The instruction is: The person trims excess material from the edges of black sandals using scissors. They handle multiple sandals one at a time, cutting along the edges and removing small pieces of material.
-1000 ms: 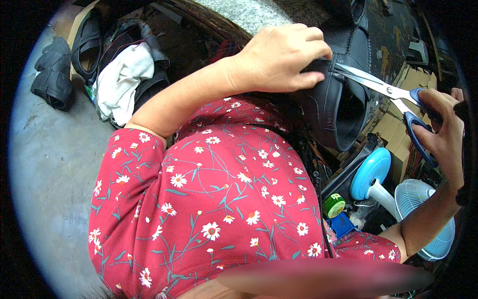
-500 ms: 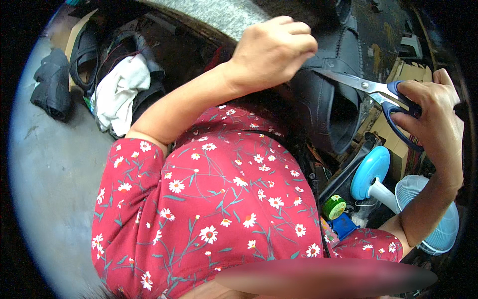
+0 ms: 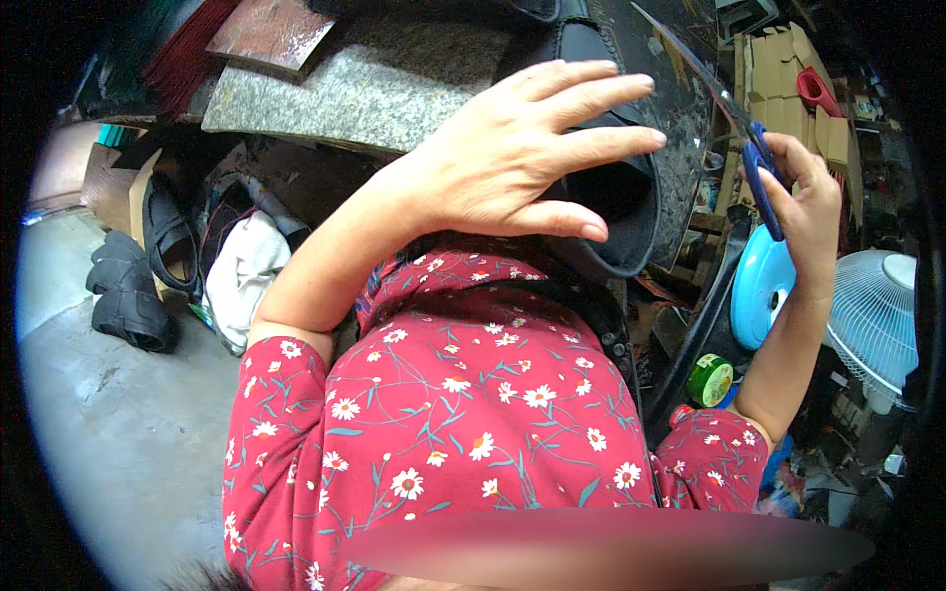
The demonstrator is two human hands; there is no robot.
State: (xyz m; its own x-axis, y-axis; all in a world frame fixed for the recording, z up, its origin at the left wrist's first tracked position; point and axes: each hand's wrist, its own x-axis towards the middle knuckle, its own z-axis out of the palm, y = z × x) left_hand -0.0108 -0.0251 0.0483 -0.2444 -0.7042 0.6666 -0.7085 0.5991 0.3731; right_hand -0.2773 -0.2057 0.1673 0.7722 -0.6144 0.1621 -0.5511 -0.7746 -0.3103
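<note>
My left hand (image 3: 532, 148) is open, fingers spread, over a black leather shoe (image 3: 641, 231) with a stitched edge. It covers part of the shoe, and I cannot tell whether it touches it. The shoe's opening faces me, close to my lap. To the right, my right hand (image 3: 806, 197) is closed round the blue handles of a pair of scissors (image 3: 759, 182). Their blades point up and to the left, apart from the shoe.
A stone slab (image 3: 305, 108) lies ahead, bearing a dark metal plate (image 3: 271, 34). Black shoes (image 3: 128, 295) and a white cloth (image 3: 241, 276) are on the left. At right stand a fan (image 3: 877, 305), a green round tin (image 3: 709, 380) and cardboard (image 3: 778, 84).
My left hand has gone from closed fingers to spread ones. The scissors have come away from the shoe, their blades now pointing more upward. The view has shifted, showing more of the slab.
</note>
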